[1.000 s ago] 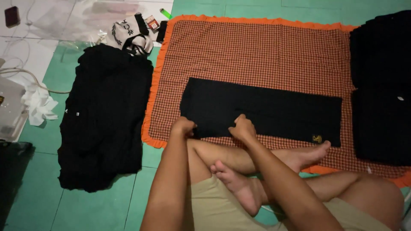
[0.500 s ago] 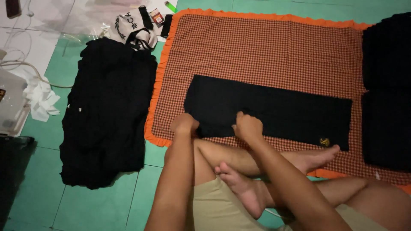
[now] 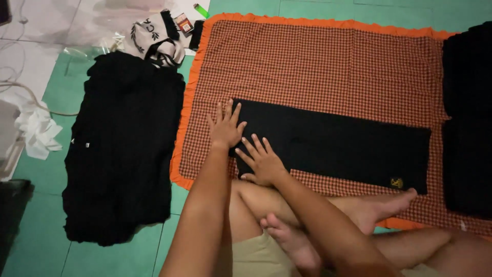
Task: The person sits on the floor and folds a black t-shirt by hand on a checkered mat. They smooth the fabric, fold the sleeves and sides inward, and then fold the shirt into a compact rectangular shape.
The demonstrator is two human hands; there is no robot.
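Both hands are lying flat, fingers spread wide, holding nothing; left hand [image 3: 224, 128] is pressing the 9 o'clock end of the folded black garment [image 3: 333, 145]; right hand [image 3: 262, 162] is sitting at its 5 o'clock; garment is lying mid-checkered cloth [image 3: 318, 66]; black pile [image 3: 123, 149] is lying at 9 o'clock.

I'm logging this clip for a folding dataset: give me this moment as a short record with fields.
setting: person seated cross-legged on a green tiled floor
mat: orange checked cloth with an orange frilled edge
garment: folded black garment lying as a long strip on the cloth
left hand: left hand flat, fingers spread, on the strip's left end
right hand: right hand flat on the strip's near edge
left of mat: black clothes pile
right edge: dark stack
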